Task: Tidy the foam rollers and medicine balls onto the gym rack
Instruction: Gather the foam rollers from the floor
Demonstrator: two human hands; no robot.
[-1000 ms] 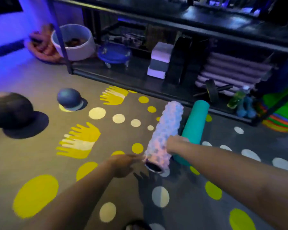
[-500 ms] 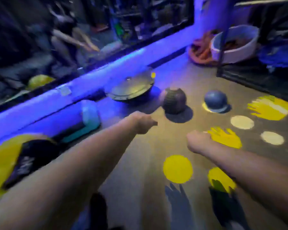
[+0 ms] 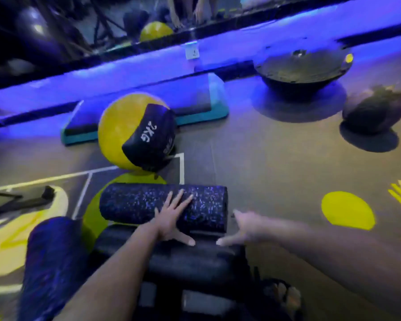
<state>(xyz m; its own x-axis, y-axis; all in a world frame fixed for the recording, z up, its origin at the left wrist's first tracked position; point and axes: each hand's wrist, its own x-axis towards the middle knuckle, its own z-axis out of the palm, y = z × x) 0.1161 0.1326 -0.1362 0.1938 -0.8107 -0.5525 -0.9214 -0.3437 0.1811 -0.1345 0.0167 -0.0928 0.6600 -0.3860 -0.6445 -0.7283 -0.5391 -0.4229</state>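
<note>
Left hand (image 3: 171, 220) lies flat, fingers spread, palm down on a black speckled foam roller (image 3: 163, 207) lying sideways on the grey gym floor (image 3: 264, 163); not wrapped around it. Right hand (image 3: 245, 229) open, fingers apart, holds nothing, just beside that roller's right end. A plain dark foam roller (image 3: 183, 258) lies just in front, touching the speckled one. Third dark speckled roller (image 3: 52, 262) at lower left, angled. Yellow-and-black medicine ball (image 3: 134, 132) on floor beyond, against a teal aerobic step (image 3: 195, 100). Dark upturned balance-trainer dome (image 3: 301, 70) far right; contents not clear. Dark round medicine ball (image 3: 375, 110) at right edge. Rack not in view.
</note>
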